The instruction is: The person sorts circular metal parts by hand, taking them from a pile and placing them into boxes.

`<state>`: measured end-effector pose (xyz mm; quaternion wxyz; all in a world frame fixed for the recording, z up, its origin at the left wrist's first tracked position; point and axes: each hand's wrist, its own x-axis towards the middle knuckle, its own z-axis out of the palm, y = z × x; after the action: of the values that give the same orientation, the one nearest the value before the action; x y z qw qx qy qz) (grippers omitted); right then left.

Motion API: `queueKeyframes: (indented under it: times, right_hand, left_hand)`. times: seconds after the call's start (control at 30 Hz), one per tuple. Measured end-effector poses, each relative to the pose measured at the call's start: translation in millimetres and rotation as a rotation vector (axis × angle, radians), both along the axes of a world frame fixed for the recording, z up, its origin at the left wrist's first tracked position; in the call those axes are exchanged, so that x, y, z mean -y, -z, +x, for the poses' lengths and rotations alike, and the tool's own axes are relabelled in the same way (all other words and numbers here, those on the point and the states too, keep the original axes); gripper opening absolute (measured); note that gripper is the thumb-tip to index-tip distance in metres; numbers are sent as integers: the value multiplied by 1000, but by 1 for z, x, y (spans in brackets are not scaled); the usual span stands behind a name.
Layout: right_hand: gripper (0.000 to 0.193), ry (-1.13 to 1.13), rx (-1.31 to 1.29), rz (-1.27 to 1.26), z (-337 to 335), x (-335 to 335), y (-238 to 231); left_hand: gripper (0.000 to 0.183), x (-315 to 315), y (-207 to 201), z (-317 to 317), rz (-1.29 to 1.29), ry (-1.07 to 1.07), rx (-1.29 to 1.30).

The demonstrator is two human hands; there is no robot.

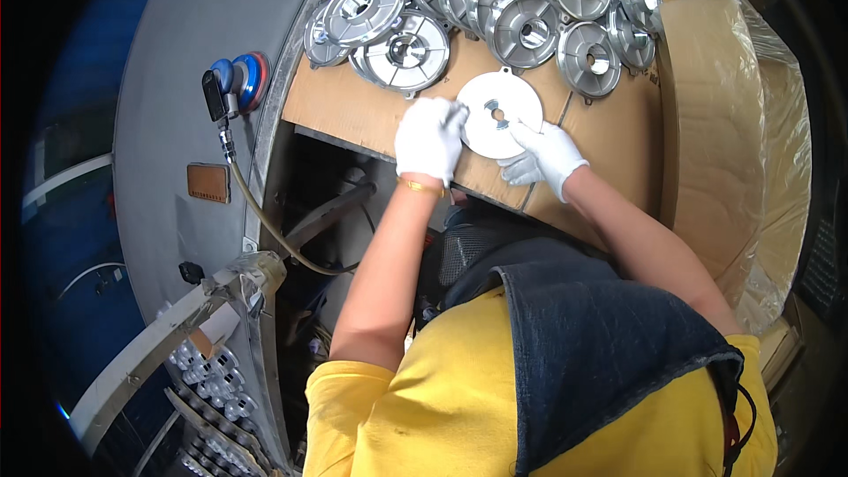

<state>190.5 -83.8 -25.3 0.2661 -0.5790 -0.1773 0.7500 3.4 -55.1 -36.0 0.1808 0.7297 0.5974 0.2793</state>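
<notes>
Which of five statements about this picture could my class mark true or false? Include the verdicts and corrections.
1. The left hand and right hand are both gloved in white. True.
2. The gold-coloured bracelet is worn on the right. False: it is worn on the left.
3. The white disc has a hole in its middle. True.
4. The metal discs lie nearer the person than the white disc. False: they lie beyond it.
5. The blue-and-red tool is left of the metal discs. True.

A grey tabletop adjoins a brown worktop; the blue surface (dimly lit) may be wall.
</notes>
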Motion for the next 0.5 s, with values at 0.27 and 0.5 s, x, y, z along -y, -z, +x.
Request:
queueKeyframes:
  times: [0.27,0.5]
  right_hand:
    - [43,-30,15,-12,6,-3,6]
    - [44,-60,4,2,12,0,1]
  left_hand:
    - [9,45,17,6,110,51,132]
    - [13,1,0,4,-11,50,2]
